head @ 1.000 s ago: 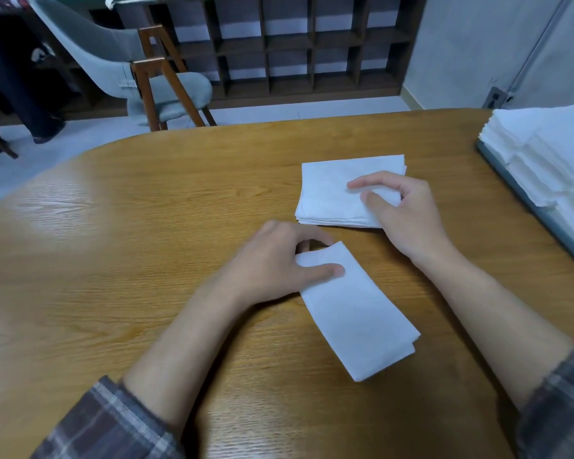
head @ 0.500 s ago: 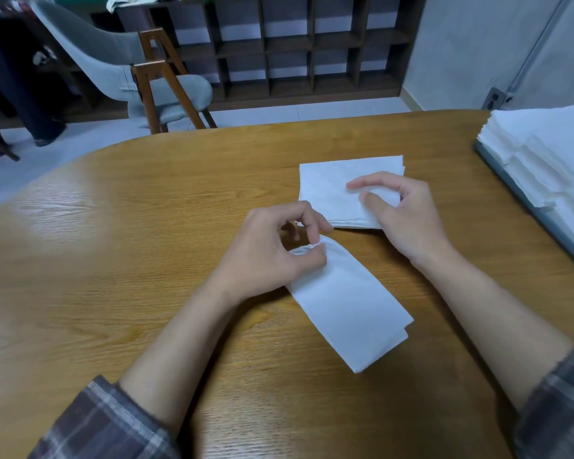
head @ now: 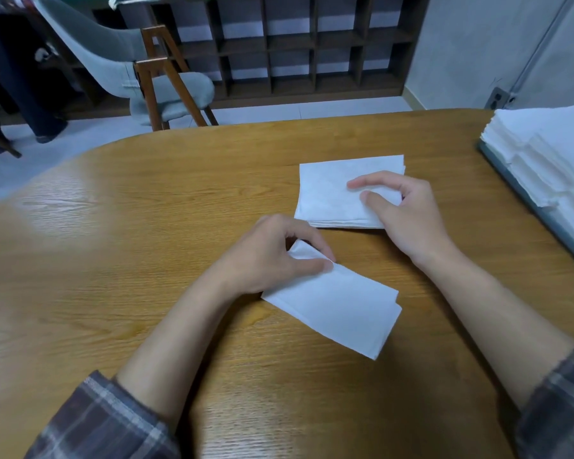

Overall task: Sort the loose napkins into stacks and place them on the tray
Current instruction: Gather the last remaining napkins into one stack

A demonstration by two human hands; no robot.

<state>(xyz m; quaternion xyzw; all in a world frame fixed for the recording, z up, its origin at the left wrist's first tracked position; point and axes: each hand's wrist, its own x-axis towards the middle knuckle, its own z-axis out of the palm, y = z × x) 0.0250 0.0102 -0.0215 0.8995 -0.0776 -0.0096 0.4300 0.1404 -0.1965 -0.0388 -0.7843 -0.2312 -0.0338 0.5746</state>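
1. Plaid sleeves (head: 103, 422) frame the bottom corners, with both bare forearms reaching forward over a wooden counter (head: 120, 260).
2. A folded white napkin (head: 338, 313) lies slantwise on the counter, nearest the person, between the two forearms.
3. The left hand (head: 272, 256) pinches that napkin's far corner between thumb and curled fingers. The corner is raised a little off the wood, while the rest of the napkin lies flat.
4. Just beyond it, and apart from it, a low stack (head: 325, 197) of white napkins sits squarely on the counter.
5. The right hand (head: 408, 217) rests on the stack's right side. Its fingers are loose and lightly bent, with the forefinger and thumb tips touching the top sheet and gripping nothing.
6. At the right edge, well apart from the hands, a grey tray (head: 507, 173) holds taller piles (head: 550, 150) of white napkins, set side by side.
7. Beyond the counter stand a grey chair (head: 113, 58) with wooden legs and a dark shelf (head: 292, 48) of square compartments against the wall.
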